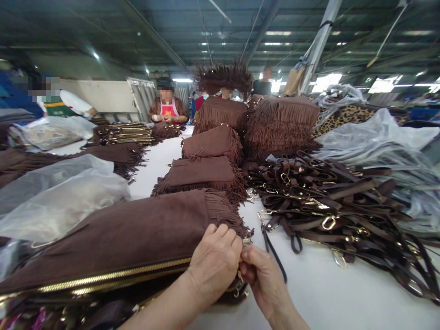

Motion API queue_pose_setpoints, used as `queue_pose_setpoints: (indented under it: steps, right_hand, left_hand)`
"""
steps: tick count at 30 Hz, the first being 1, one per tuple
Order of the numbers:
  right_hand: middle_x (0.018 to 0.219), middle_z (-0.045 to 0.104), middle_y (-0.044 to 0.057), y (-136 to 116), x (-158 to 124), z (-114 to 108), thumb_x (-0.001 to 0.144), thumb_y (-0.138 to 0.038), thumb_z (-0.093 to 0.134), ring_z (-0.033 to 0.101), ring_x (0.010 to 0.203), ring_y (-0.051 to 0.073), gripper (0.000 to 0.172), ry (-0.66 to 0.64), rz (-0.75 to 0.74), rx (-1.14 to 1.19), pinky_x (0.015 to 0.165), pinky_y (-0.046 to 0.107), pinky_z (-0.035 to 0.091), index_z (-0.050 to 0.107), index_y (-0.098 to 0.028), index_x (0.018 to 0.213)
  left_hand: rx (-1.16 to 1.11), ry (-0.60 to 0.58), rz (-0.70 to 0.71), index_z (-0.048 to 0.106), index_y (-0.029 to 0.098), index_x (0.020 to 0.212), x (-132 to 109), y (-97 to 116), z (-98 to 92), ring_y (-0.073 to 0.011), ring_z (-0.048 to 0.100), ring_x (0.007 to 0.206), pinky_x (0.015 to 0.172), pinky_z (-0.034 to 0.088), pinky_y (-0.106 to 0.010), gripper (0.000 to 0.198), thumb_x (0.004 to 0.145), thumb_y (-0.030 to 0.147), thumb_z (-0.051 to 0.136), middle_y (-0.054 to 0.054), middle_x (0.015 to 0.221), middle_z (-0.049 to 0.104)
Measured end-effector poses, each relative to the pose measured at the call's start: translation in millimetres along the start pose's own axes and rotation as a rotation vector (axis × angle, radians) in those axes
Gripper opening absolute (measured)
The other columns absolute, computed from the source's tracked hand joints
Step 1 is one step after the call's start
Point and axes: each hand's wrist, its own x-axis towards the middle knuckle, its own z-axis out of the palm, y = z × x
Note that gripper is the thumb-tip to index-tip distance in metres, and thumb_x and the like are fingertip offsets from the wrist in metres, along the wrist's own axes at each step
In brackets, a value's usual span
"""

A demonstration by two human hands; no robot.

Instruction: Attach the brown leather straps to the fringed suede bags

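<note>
A brown fringed bag point(161, 224) lies before me, its long brass zipper point(113, 275) facing my side. My left hand point(218, 259) is curled over the bag's right end, by the fringe and the zipper's end. My right hand point(263, 275) meets it there, thumb and fingers pinched together. A small metal fitting point(246, 240) shows just above the touching fingers; what the right fingertips hold is hidden. Just behind the right hand, a thin dark wrist strap point(275, 254) with a gold clasp lies on the white table point(330, 293).
Dark straps with gold clasps point(330, 201) are heaped at right. More fringed bags point(206, 174) are stacked ahead, higher toward the back point(282, 119). Clear plastic bags point(68, 197) lie at left and plastic wrapping point(381, 137) at right. Co-workers point(168, 110) are across the table.
</note>
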Motion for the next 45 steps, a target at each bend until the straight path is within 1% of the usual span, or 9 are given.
queue_pose_setpoints:
  steps: [6, 9, 12, 17, 23, 29, 35, 40, 45]
  right_hand:
    - [0.045, 0.043, -0.005, 6, 3, -10, 0.059, -0.03, 0.06, 0.032, 0.044, 0.005, 0.017, 0.086, -0.077, -0.095, 0.043, 0.02, 0.018, 0.056, -0.014, 0.054]
    - [0.048, 0.048, -0.005, 2, 3, -14, 0.06, -0.035, 0.064, 0.034, 0.045, 0.006, 0.02, 0.115, -0.124, -0.079, 0.044, 0.019, 0.024, 0.061, -0.015, 0.063]
    - [0.053, 0.052, -0.005, -4, 1, -13, 0.06, -0.035, 0.067, 0.037, 0.048, 0.006, 0.023, 0.143, -0.224, -0.123, 0.046, 0.019, 0.029, 0.064, -0.017, 0.073]
    - [0.06, 0.055, -0.003, -10, -2, -8, 0.062, -0.04, 0.069, 0.039, 0.051, 0.007, 0.026, 0.177, -0.336, -0.255, 0.048, 0.019, 0.034, 0.066, -0.019, 0.076]
    - [0.054, 0.053, -0.002, -10, 3, -5, 0.062, -0.046, 0.069, 0.04, 0.049, 0.008, 0.03, 0.182, -0.301, -0.277, 0.045, 0.02, 0.033, 0.068, -0.017, 0.073]
    - [0.052, 0.052, -0.003, -10, 5, -7, 0.062, -0.046, 0.07, 0.037, 0.048, 0.007, 0.031, 0.156, -0.295, -0.248, 0.044, 0.019, 0.029, 0.069, -0.016, 0.071]
    - [0.053, 0.055, -0.001, -14, 3, -4, 0.061, -0.043, 0.071, 0.038, 0.046, 0.006, 0.029, 0.124, -0.252, -0.18, 0.043, 0.019, 0.029, 0.066, -0.015, 0.065]
    - [0.051, 0.056, -0.002, -16, 4, -8, 0.062, -0.042, 0.071, 0.039, 0.045, 0.006, 0.028, 0.093, -0.241, -0.214, 0.043, 0.019, 0.03, 0.065, -0.015, 0.06]
    - [0.055, 0.06, 0.0, -15, 5, -14, 0.065, -0.039, 0.069, 0.042, 0.046, 0.006, 0.024, 0.054, -0.224, -0.203, 0.045, 0.018, 0.031, 0.065, -0.015, 0.064]
  left_hand:
    - [-0.156, -0.068, -0.108, 0.056, 0.019, 0.072, 6, -6, -6.1, -0.0187, 0.045, 0.078, 0.069, 0.033, -0.034, 0.022, 0.088, 0.021, 0.041, -0.001, 0.08, 0.057]
    - [-0.21, -0.082, -0.136, 0.057, 0.02, 0.074, 7, -7, -7.7, -0.0177, 0.045, 0.08, 0.071, 0.032, -0.034, 0.023, 0.089, 0.023, 0.04, 0.0, 0.081, 0.057]
    - [-0.218, -0.092, -0.159, 0.057, 0.019, 0.074, 8, -7, -8.8, -0.0175, 0.045, 0.081, 0.071, 0.032, -0.033, 0.023, 0.089, 0.023, 0.04, 0.0, 0.082, 0.057]
    - [-0.254, -0.122, -0.203, 0.058, 0.019, 0.073, 9, -7, -10.6, -0.0169, 0.047, 0.083, 0.072, 0.033, -0.032, 0.025, 0.089, 0.023, 0.039, 0.0, 0.082, 0.058]
    - [-0.23, -0.102, -0.176, 0.056, 0.019, 0.072, 8, -7, -8.2, -0.0174, 0.045, 0.081, 0.072, 0.033, -0.033, 0.023, 0.089, 0.023, 0.04, 0.0, 0.081, 0.057]
    - [-0.226, -0.134, -0.15, 0.056, 0.018, 0.073, 9, -8, -5.7, -0.0178, 0.045, 0.081, 0.072, 0.033, -0.034, 0.025, 0.089, 0.025, 0.038, -0.001, 0.082, 0.057]
    - [-0.181, -0.121, -0.124, 0.057, 0.018, 0.073, 9, -8, -3.9, -0.0186, 0.044, 0.08, 0.071, 0.033, -0.035, 0.021, 0.087, 0.023, 0.041, -0.001, 0.081, 0.057]
    - [-0.139, -0.13, -0.086, 0.057, 0.018, 0.074, 7, -5, -2.4, -0.019, 0.044, 0.081, 0.071, 0.033, -0.035, 0.016, 0.086, 0.02, 0.046, -0.002, 0.082, 0.057]
    - [-0.123, -0.121, -0.065, 0.056, 0.018, 0.074, 6, -6, -2.5, -0.0186, 0.043, 0.079, 0.069, 0.033, -0.035, 0.014, 0.085, 0.02, 0.047, -0.001, 0.081, 0.056]
